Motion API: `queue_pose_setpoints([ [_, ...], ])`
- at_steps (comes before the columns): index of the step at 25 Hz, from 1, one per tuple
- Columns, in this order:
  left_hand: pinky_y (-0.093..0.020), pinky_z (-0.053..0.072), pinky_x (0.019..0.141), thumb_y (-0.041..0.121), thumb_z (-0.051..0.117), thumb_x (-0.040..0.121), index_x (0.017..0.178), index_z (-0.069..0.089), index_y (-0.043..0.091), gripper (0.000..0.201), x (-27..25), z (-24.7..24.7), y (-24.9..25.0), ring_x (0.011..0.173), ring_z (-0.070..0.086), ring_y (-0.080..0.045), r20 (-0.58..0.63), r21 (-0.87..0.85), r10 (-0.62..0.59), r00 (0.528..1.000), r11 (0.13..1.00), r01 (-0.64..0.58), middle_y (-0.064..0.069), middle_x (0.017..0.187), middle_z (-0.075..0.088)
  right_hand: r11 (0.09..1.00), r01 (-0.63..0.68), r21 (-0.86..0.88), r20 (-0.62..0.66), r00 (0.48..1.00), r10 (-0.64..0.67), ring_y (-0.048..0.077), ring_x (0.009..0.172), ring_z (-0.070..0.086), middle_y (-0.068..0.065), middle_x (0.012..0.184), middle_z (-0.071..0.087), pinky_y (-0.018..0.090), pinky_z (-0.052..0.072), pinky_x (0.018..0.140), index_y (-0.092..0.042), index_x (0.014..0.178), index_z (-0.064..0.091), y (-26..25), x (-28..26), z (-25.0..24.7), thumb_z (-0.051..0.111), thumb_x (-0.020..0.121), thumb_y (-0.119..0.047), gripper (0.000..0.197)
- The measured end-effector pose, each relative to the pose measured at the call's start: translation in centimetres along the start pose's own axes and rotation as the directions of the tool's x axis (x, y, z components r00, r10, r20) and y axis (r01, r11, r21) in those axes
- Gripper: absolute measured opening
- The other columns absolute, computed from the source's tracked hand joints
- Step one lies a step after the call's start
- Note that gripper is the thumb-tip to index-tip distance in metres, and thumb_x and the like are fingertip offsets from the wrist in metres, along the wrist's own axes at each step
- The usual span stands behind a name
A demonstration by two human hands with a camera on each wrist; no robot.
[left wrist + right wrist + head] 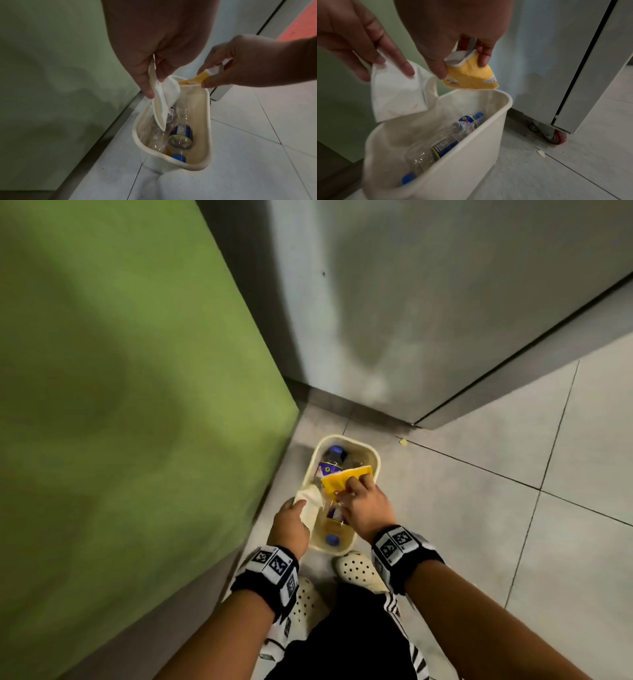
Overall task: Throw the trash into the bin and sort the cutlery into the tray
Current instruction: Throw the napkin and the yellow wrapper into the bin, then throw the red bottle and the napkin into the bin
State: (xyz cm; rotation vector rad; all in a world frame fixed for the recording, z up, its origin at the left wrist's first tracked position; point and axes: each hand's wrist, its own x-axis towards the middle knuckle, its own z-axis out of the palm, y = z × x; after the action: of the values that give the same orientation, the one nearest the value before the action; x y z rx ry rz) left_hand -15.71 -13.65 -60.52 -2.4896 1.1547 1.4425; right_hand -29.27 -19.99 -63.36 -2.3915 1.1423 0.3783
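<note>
A cream plastic bin [373,455] [208,121] [471,148] stands on the floor in front of my feet. Crushed plastic bottles [180,134] [443,143] with blue labels and caps lie inside it. My left hand [291,518] [150,75] [373,56] pinches a white napkin [310,501] [161,105] [397,92] over the bin's left rim. My right hand [363,505] [462,67] [221,73] pinches a yellow wrapper [346,479] [471,78] [199,78] above the bin's opening. No cutlery or tray is in view.
A green wall [120,405] rises close on the left. A grey cabinet [428,320] on castors [554,136] stands behind the bin. Pale floor tiles [513,508] spread to the right, with a small scrap [541,153] lying near the cabinet.
</note>
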Motion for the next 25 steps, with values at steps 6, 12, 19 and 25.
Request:
queue_pose_setpoints([
  [6, -0.035, 0.021, 0.121, 0.013, 0.038, 0.096, 0.151, 0.016, 0.022, 0.06, 5.7, 5.5, -0.9, 0.145, 0.025, -0.022, 0.107, 0.157, 0.005, 0.994, 0.987, -0.021, -0.005, 0.161, 0.012, 0.989, -0.139, 0.042, 0.278, 0.953, 0.122, 0.031, 0.129, 0.041, 0.011, 0.134, 0.051, 0.042, 0.037, 0.105, -0.013, 0.129, 0.049, 1.3, 4.3, 5.1, 0.053, 0.089, -0.031, 0.044],
  [12, -0.031, 0.026, 0.118, 0.012, 0.046, 0.09, 0.13, 0.056, 0.014, 0.041, 3.4, 3.5, -1.0, 0.141, 0.032, -0.023, 0.199, 0.156, -0.036, 0.979, 0.988, 0.005, -0.007, 0.155, 0.028, 0.987, -0.134, 0.093, 0.329, 0.939, 0.097, 0.026, 0.137, 0.033, 0.006, 0.147, 0.039, 0.04, 0.028, 0.114, -0.016, 0.138, 0.042, 0.3, 1.9, 2.2, 0.055, 0.086, -0.023, 0.053],
  [19, -0.027, 0.044, 0.103, 0.007, 0.05, 0.087, 0.12, 0.064, 0.012, 0.036, -9.1, -8.0, 5.4, 0.119, 0.058, -0.025, 0.045, -0.118, 0.025, 0.999, 0.993, -0.02, -0.009, 0.131, 0.061, 0.927, -0.215, 0.306, 0.281, 0.951, 0.128, 0.029, 0.12, 0.055, 0.006, 0.133, 0.057, 0.038, 0.045, 0.098, -0.024, 0.127, 0.054, -4.1, -3.7, -13.4, 0.049, 0.089, -0.02, 0.038],
  [25, -0.028, 0.048, 0.099, 0.006, 0.052, 0.086, 0.114, 0.067, 0.013, 0.033, -26.1, -18.1, 10.5, 0.11, 0.064, -0.025, -0.141, -0.329, 0.071, 0.987, 0.937, -0.115, -0.007, 0.118, 0.069, 0.946, -0.001, 0.325, 0.095, 0.995, -0.031, 0.03, 0.111, 0.06, 0.012, 0.123, 0.063, 0.038, 0.049, 0.094, -0.021, 0.123, 0.058, -10.3, -11.5, -30.1, 0.053, 0.086, -0.014, 0.038],
])
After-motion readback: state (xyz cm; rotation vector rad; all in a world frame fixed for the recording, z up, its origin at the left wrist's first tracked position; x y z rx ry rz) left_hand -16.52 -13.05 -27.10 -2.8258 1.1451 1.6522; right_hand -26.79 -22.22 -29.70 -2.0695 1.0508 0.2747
